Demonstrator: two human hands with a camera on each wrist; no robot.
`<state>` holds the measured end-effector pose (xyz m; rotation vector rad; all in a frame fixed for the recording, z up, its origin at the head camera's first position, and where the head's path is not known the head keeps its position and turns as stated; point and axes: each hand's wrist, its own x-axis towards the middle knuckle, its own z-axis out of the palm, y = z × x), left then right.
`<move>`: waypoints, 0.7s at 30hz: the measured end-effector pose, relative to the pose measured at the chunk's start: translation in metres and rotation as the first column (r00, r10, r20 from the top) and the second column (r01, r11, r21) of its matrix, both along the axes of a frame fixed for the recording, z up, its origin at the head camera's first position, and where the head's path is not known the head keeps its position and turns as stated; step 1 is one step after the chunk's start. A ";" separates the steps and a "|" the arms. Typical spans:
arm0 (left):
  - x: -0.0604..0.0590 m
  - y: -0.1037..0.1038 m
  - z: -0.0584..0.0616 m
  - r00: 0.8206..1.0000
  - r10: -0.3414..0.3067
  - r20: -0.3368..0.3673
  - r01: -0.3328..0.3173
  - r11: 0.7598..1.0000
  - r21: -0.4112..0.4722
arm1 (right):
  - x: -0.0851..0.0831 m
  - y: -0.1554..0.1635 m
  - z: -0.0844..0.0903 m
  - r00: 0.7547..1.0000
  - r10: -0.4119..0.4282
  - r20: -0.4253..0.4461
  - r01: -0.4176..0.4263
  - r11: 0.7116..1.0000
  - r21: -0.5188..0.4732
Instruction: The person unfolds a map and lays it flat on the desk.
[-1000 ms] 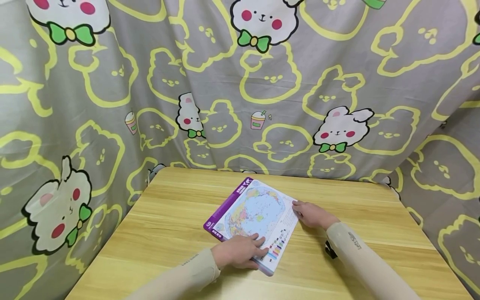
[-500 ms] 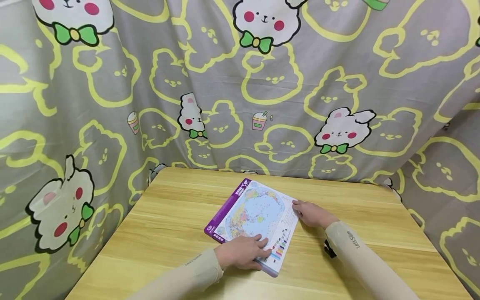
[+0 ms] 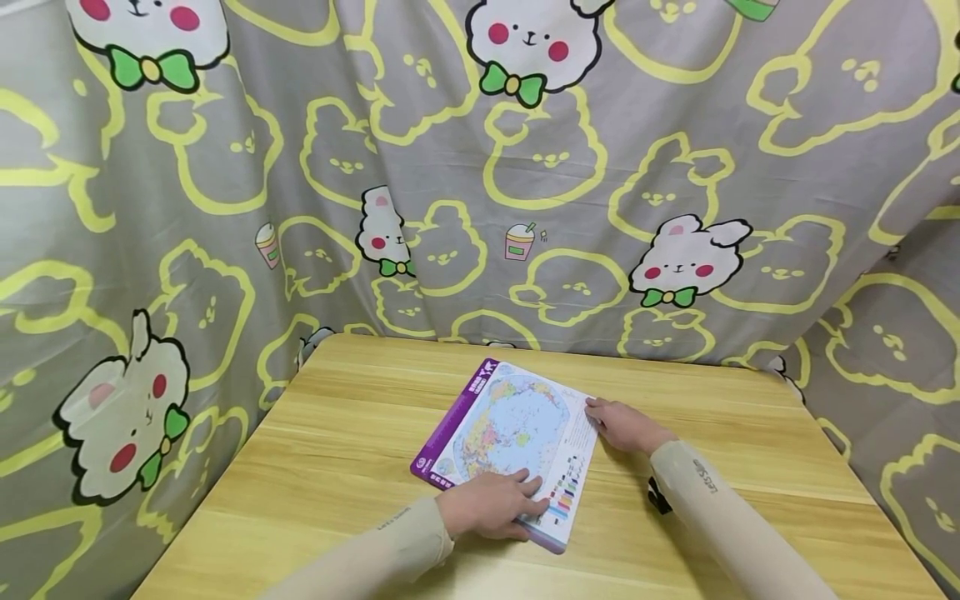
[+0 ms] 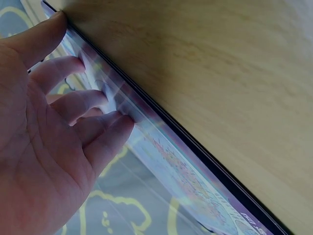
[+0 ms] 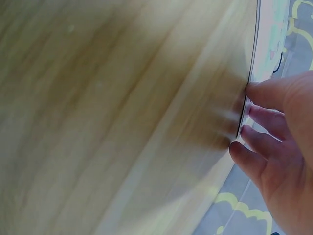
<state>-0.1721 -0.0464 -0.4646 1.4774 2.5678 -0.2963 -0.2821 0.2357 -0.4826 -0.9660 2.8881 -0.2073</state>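
A flat map board [image 3: 516, 439] lies on the table [image 3: 337, 450], a little past the middle toward the far edge, turned so its long axis runs from about eleven o'clock down to five o'clock. A purple band borders its left side; the map fills its middle, and a strip of small coloured marks sits near its near corner.

The left hand [image 3: 491, 507] rests on the board's near end, at about six o'clock from the board's centre. Its fingers [image 4: 93, 103] lie nearly straight and spread, flat on the printed face, with the tips at the board's edge in the left wrist view; they curl round nothing.

The right hand [image 3: 622, 427] sits at about three o'clock of the board, on its right edge. Its fingers [image 5: 261, 117] are only loosely bent and their tips touch the rim of the board; whether any finger goes under the edge I cannot tell.

Both forearms wear pale beige sleeves [image 3: 720, 508]. Behind the table and at both sides hangs a grey curtain [image 3: 450, 167] printed with yellow outlines and white bunnies.
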 end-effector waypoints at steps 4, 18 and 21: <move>0.000 0.002 0.001 1.000 0.006 0.014 -0.006 1.000 -0.001 | -0.004 0.001 -0.004 1.000 0.011 -0.013 -0.012 1.000 -0.019; 0.002 0.012 0.001 1.000 -0.008 0.006 0.008 1.000 -0.007 | -0.008 0.000 -0.002 0.999 0.005 -0.032 -0.005 1.000 -0.014; 0.002 0.015 0.001 1.000 -0.005 0.004 0.005 1.000 -0.026 | -0.009 0.001 -0.003 0.999 0.016 -0.048 -0.016 1.000 -0.009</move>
